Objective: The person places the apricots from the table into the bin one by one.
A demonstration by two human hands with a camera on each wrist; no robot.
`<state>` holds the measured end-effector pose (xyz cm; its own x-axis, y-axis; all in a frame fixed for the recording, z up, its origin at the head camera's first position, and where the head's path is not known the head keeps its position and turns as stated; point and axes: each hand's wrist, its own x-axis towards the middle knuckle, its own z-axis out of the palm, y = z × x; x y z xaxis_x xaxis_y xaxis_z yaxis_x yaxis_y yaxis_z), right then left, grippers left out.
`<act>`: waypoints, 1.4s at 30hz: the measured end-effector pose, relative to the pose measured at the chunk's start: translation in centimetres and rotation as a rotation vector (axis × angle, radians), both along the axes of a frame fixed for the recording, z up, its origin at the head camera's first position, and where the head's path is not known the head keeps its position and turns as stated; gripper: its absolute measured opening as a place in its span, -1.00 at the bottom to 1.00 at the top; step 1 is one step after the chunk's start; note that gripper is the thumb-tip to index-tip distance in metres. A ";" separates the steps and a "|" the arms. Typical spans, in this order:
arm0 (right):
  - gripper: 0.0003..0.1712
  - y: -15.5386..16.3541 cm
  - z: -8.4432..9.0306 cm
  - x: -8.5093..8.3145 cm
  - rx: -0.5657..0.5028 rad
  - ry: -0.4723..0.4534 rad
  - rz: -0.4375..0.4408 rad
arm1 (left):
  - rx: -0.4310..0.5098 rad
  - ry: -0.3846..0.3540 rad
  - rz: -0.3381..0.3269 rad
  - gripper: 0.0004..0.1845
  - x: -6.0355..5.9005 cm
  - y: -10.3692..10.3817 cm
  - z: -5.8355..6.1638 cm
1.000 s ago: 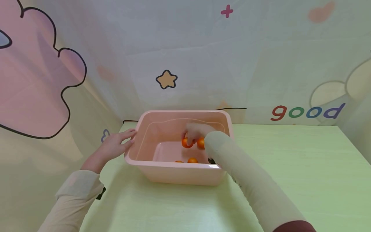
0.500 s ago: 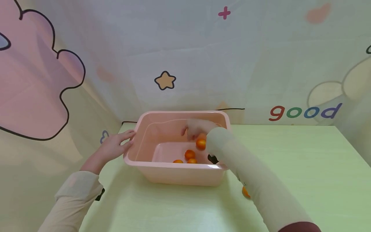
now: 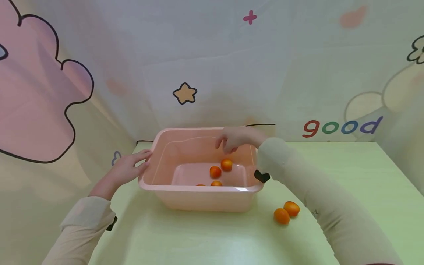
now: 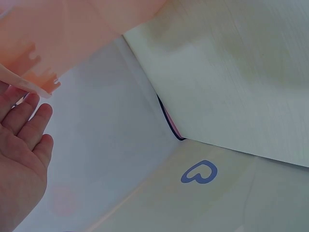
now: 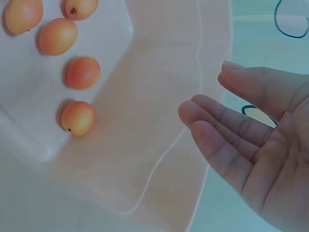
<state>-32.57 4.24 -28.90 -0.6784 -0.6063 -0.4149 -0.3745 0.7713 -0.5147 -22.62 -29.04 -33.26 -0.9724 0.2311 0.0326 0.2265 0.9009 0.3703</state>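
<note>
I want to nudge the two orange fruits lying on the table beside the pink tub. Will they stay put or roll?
The two orange fruits look small, rounded and smooth, so they would probably roll on the flat table. Slightly oval, they may wobble off course. They seem light, likely easy to pinch.

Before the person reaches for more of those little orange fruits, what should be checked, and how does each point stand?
1. Right hand holds nothing: ok, fingers relaxed and open above the pink tub.
2. Left hand steadies the tub: ok, its fingers rest against the tub's left rim.
3. Fruits in the tub lie at rest: ok, four show on the bottom in the right wrist view.
4. Fruits outside the tub: ok, two lie side by side on the green table, right of the tub.
5. Path to those two fruits is free: ok, nothing lies between them and the right sleeve.
6. Tub sits flat: cannot tell.
</note>
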 end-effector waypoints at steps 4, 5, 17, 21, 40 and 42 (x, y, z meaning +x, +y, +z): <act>-0.65 1.9 0.3 0.5 -0.047 0.025 0.045 | -0.002 -0.006 0.006 -0.49 0.0 -0.1 -0.1; -0.64 2.5 0.5 0.7 -0.055 0.035 0.050 | -0.003 -0.006 0.007 -0.49 0.0 -0.1 -0.1; -0.66 9.0 0.4 3.1 -0.217 0.088 0.011 | -0.001 0.003 0.002 -0.50 -0.1 0.0 -0.2; -0.64 11.1 -0.1 3.9 -0.267 0.095 -0.014 | -0.004 0.015 -0.008 -0.51 -0.1 0.0 -0.2; -0.53 16.9 -6.9 6.5 -0.141 -0.165 -0.133 | -0.014 0.010 -0.009 -0.51 0.2 0.2 0.2; -0.53 17.3 -7.7 6.7 -0.138 -0.176 -0.137 | -0.012 0.010 -0.008 -0.51 0.2 0.2 0.2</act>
<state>-25.91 21.52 -36.63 -0.6825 -0.5728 -0.4539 -0.1669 0.7268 -0.6662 -22.43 -28.80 -33.05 -0.9701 0.2394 0.0394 0.2374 0.9034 0.3571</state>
